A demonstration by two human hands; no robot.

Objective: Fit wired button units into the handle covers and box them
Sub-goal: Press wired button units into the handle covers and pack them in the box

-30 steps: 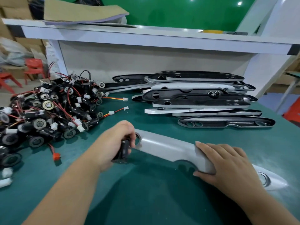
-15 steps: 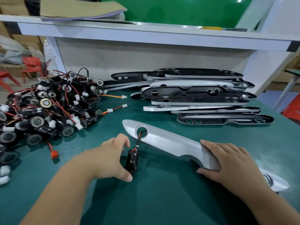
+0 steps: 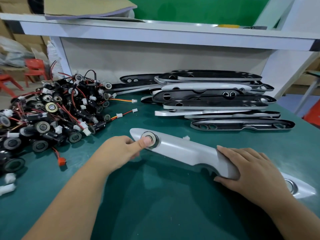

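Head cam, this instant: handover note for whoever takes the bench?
Left hand: pinches the left end of the silver handle cover, thumb pressing the button unit into its hole.
Right hand: grips the cover's raised middle, steadying it on the green table.
Supplies: pile of wired button units at left, stack of empty covers behind.
Done: this unit sits in the hole; full seating cannot be told.
Left: the ring at the cover's right end is unclear; the stacked covers need units; no box in view.
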